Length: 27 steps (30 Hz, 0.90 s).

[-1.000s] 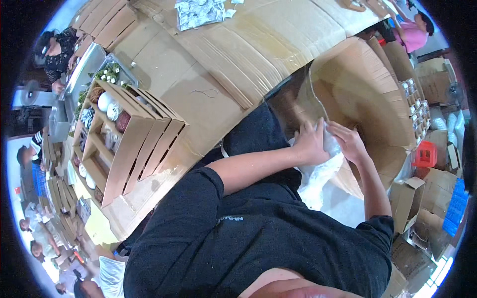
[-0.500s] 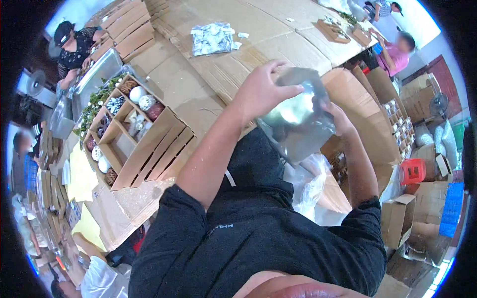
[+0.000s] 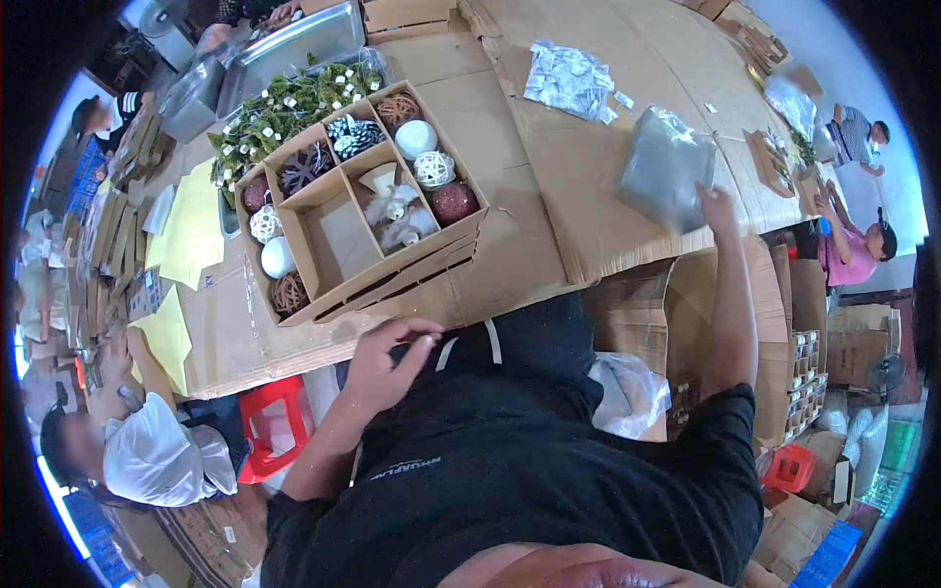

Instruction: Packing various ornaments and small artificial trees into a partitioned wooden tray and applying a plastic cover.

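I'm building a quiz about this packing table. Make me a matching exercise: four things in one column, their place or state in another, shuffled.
Things:
1. grey plastic bag
2. left hand
3. divided cardboard box
4. red stool

Places or states:
A. holds ornaments in compartments
B. below the table edge, on the floor
C. at the right hand, over the table
D. empty, near the table's front edge

Pairs: 1-C, 2-D, 3-A, 4-B

Glossy clear plastic bag (image 3: 667, 169), matt brown cardboard table covering (image 3: 549, 176), cardboard divider box (image 3: 338, 240)
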Each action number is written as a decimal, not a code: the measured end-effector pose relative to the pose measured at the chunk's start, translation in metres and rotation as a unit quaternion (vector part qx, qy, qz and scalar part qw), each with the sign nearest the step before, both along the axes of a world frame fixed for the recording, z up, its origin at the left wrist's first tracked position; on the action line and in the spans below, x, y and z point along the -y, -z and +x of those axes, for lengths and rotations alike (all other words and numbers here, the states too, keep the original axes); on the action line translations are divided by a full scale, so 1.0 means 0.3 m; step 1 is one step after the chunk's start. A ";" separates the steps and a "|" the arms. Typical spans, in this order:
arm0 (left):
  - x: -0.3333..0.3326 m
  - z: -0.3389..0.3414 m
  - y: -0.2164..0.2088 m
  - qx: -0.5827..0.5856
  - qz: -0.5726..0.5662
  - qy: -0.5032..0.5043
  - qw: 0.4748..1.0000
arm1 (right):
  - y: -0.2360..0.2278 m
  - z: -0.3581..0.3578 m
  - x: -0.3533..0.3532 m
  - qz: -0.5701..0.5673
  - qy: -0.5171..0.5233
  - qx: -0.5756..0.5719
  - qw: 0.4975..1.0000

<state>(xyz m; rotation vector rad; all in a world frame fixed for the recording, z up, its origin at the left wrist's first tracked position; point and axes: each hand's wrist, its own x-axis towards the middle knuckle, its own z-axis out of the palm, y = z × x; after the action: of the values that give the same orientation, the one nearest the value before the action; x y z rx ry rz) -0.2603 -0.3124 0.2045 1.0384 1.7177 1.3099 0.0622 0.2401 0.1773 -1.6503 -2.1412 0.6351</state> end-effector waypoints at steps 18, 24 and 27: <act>0.273 -0.234 0.162 -0.300 -0.044 -0.235 0.923 | -0.148 -0.520 0.261 0.095 -0.265 0.018 0.959; 0.400 -0.500 0.650 -0.216 -0.021 -0.410 0.886 | -0.318 -1.212 0.552 0.034 -0.517 -0.051 0.854; 0.238 -0.486 0.589 -0.404 -0.192 -0.342 0.826 | -0.291 -1.501 0.613 0.067 -0.523 -0.022 0.850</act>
<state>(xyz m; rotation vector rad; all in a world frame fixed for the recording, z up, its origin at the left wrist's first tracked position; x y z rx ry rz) -0.4061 -0.3837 0.0278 0.7911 3.0663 0.8336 -0.3880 0.0562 0.2645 -0.2468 -2.8519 0.7356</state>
